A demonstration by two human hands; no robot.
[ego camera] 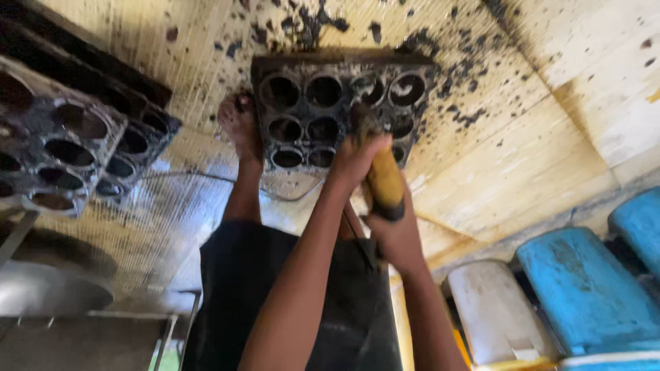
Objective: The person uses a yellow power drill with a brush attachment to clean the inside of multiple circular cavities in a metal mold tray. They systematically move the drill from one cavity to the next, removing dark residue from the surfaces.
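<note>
A blackened baking tray (337, 63) with several round cups lies on the pale wooden floor in front of me. Both my hands hold a scraping tool with a yellow handle (383, 182). Its dark tip rests on the tray near the cups on the right. My left hand (354, 159) grips the tool high up, close to the tray. My right hand (397, 233) clasps the lower end of the handle. My bare foot (239, 125) stands just left of the tray, touching its edge.
Black scraped crumbs (460, 82) are scattered over the floor around the tray. More sooty cup trays (65, 141) are stacked at the left. A metal bowl (48, 292) sits at lower left. Blue (584, 288) and white (495, 312) containers stand at the right.
</note>
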